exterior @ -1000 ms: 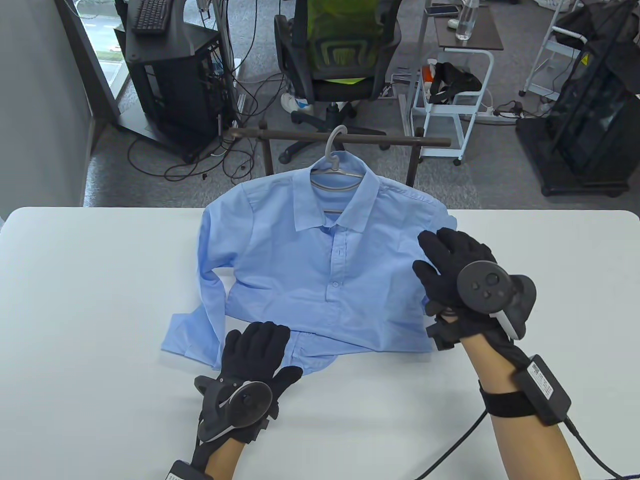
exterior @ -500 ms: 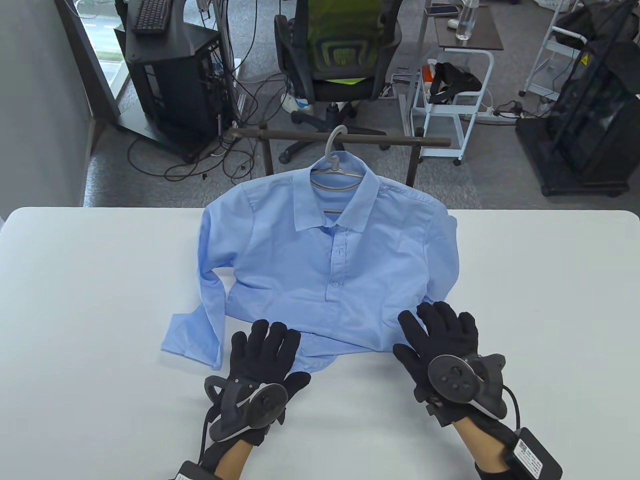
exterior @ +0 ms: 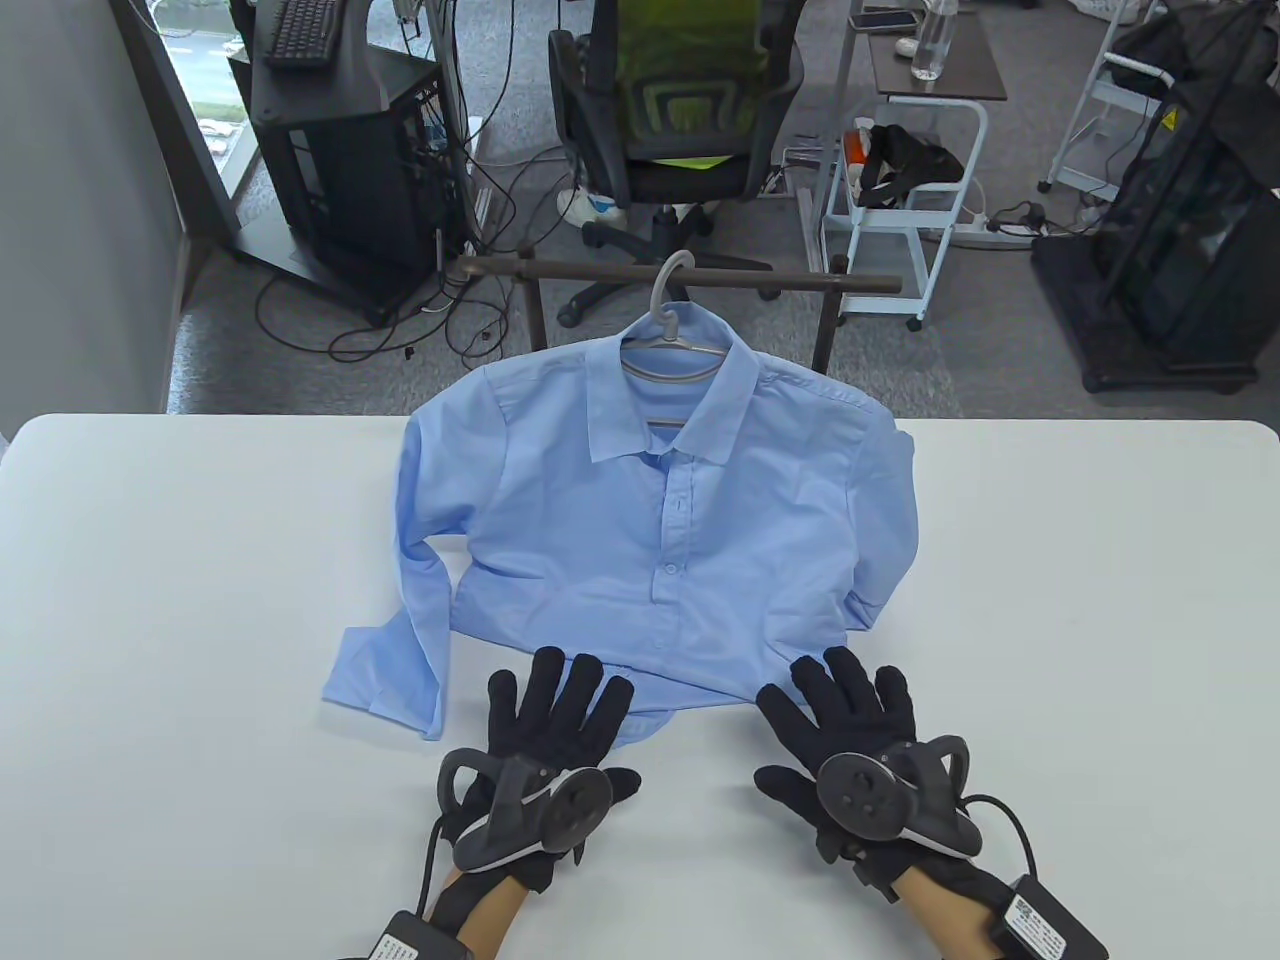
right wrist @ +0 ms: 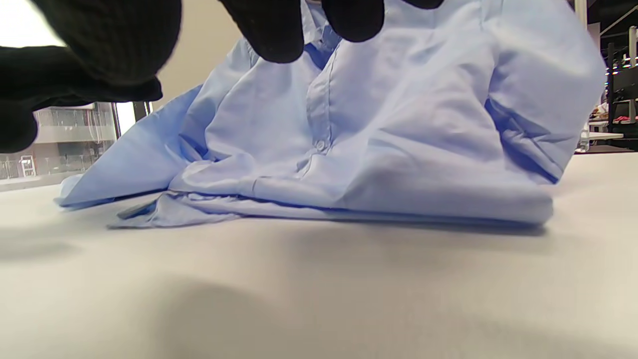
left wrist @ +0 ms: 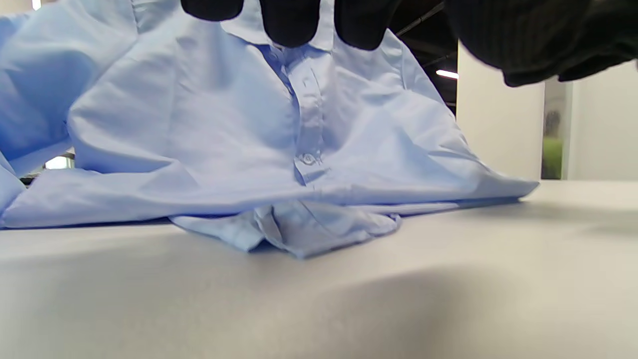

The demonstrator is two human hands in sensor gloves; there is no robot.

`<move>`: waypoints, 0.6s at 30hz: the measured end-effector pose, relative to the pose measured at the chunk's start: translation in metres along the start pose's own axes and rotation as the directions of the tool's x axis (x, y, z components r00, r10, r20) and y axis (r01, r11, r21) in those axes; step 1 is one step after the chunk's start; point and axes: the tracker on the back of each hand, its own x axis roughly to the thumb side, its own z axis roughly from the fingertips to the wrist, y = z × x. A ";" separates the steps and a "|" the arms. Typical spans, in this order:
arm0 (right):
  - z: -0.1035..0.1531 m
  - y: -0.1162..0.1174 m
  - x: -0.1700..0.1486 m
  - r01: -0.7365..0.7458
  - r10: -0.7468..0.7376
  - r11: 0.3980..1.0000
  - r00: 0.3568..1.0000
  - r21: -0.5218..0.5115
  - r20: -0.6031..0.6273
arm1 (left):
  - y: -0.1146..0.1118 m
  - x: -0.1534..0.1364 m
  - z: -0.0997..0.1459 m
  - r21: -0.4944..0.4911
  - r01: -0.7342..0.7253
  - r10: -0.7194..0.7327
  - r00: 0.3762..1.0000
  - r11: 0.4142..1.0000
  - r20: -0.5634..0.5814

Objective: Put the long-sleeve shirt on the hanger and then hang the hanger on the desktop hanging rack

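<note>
The shirt (exterior: 650, 530) is lying on the table (exterior: 200, 600), draped from its hanger (exterior: 668, 340), which is hooking over the far rack (exterior: 700, 278). Your left hand (exterior: 545, 745) and right hand (exterior: 850, 745) are hovering flat at its near hem, fingers spread, holding nothing.

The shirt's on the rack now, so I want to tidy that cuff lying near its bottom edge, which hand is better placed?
Left, probably. The left hand lies flat by the shirt hem, closest to the cuff at its left. The right hand sits farther over, near the hem's right end.
</note>
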 end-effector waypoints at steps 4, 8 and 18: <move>-0.001 0.006 0.004 -0.031 0.031 0.999 0.999 0.033 0.020 | -0.006 0.008 -0.002 -0.057 0.001 0.001 0.999 0.998 0.039; 0.000 0.010 0.008 -0.050 0.048 0.998 0.998 0.050 0.042 | -0.009 0.010 -0.003 -0.098 -0.009 0.015 0.998 0.995 0.064; 0.001 0.010 0.012 -0.054 0.052 0.998 0.997 0.037 0.057 | -0.009 0.009 -0.003 -0.113 -0.012 0.019 0.998 0.994 0.066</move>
